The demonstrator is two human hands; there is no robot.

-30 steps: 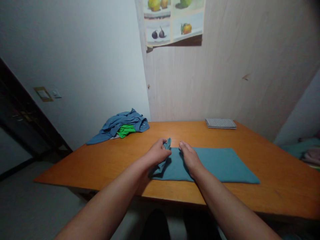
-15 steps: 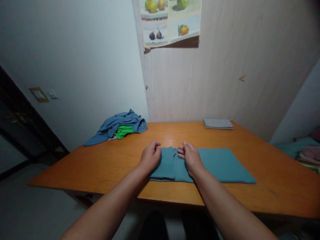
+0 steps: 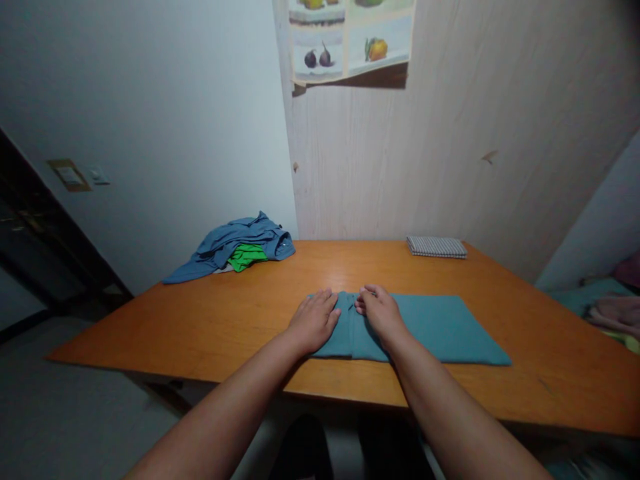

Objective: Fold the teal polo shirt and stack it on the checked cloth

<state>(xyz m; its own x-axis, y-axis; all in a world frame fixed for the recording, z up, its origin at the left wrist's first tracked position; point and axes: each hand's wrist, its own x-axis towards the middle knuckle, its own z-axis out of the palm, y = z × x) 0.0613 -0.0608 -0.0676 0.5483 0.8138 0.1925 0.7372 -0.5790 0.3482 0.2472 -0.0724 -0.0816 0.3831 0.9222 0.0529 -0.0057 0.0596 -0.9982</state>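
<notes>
Clearly, you have a soft, light thing under your hands: the teal cloth [image 3: 440, 330] lies flat on the bench [image 3: 225, 333], near its front edge and right before you, with its left end turned over into a flap [image 3: 344, 337]. Your left hand [image 3: 315, 323] is palm down on that flap, the grip spread and flat, pinching nothing that shows. Your right hand [image 3: 380, 310] has its fingers curled beside the flap's edge; whether that grip has hold of any fabric, you cannot tell from here. Judging by the smooth lie and neat corners, the material should be limp, thin and hard to damage, though the layers may slide over one another or ruck up if dragged. The surest hold is probably a pinch through every layer at the folded left side, near the two corners, with flat palms for smoothing.
</notes>
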